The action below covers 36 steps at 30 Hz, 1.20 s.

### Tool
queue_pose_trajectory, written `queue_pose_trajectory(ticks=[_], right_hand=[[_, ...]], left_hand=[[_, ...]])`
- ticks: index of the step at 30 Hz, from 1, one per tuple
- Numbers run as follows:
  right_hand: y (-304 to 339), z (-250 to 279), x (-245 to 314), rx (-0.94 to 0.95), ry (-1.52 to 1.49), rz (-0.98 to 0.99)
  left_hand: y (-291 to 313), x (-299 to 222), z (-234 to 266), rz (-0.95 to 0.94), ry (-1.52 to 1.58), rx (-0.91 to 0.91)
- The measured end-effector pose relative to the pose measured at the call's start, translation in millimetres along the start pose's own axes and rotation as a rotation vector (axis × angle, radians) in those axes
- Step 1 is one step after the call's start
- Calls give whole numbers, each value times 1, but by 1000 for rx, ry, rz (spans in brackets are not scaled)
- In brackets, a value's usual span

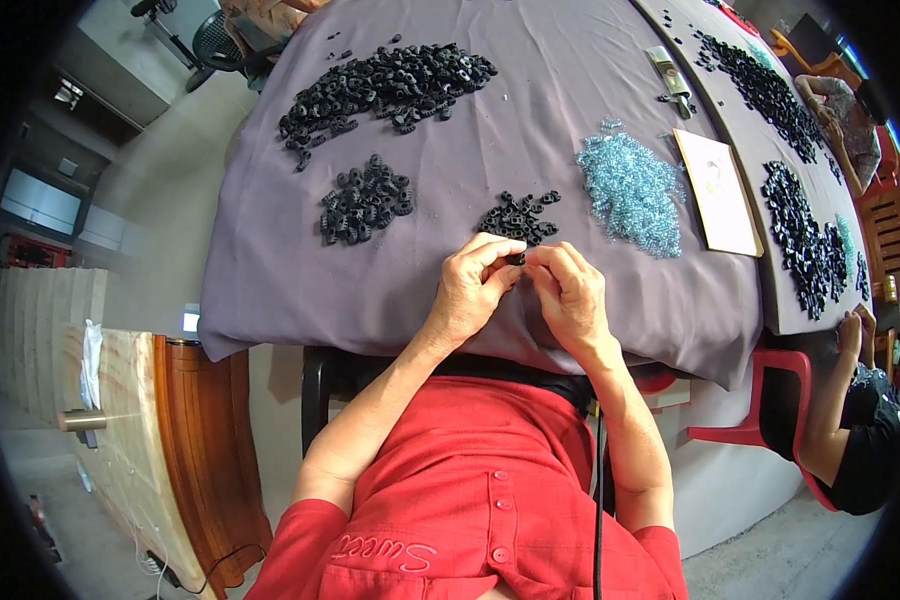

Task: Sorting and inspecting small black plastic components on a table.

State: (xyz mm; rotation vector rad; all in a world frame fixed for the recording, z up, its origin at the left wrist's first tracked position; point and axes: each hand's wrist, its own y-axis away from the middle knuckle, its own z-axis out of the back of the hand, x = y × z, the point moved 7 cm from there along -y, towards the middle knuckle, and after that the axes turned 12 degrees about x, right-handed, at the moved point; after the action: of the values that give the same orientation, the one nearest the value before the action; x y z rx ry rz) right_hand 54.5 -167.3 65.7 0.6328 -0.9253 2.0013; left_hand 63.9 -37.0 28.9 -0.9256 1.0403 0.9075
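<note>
My left hand (470, 285) pinches a small black plastic piece (515, 259) between thumb and fingertips, just above the table's near edge. Close against it, my right hand (573, 300) has its fingertips pressed together; whatever they hold is hidden or too small to name. Right beyond my hands lies a small heap of black ring-like pieces (520, 217). To the right of that heap spreads a pile of light-blue, see-through coil-like pieces (630, 195). A medium heap of ridged black pieces (365, 203) sits to the left.
A larger black pile (385, 85) covers the far left of the cloth-covered table (450, 150). At right are a flat pale board (718, 195) and a tube (673, 80). More black heaps (805, 240) lie on the adjoining table, where another person's hands (856, 330) rest.
</note>
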Motion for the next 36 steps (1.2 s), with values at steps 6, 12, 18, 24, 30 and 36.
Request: queue_pose_trajectory(ticks=[6, 12, 18, 24, 30, 36], right_hand=[[1, 2, 3, 12, 64, 42], [3, 0, -9, 23, -206, -99], [6, -2, -32, 129, -512, -340], [9, 51, -33, -203, 112, -213], [15, 60, -59, -183, 484, -344], [13, 52, -60, -115, 455, -279]], left_hand=[[2, -1, -2, -43, 23, 15], [2, -6, -4, -89, 9, 4], [4, -12, -13, -110, -11, 48], [4, 7, -13, 51, 329, 66], [5, 14, -11, 128, 431, 30], [1, 16, 15, 95, 439, -78]])
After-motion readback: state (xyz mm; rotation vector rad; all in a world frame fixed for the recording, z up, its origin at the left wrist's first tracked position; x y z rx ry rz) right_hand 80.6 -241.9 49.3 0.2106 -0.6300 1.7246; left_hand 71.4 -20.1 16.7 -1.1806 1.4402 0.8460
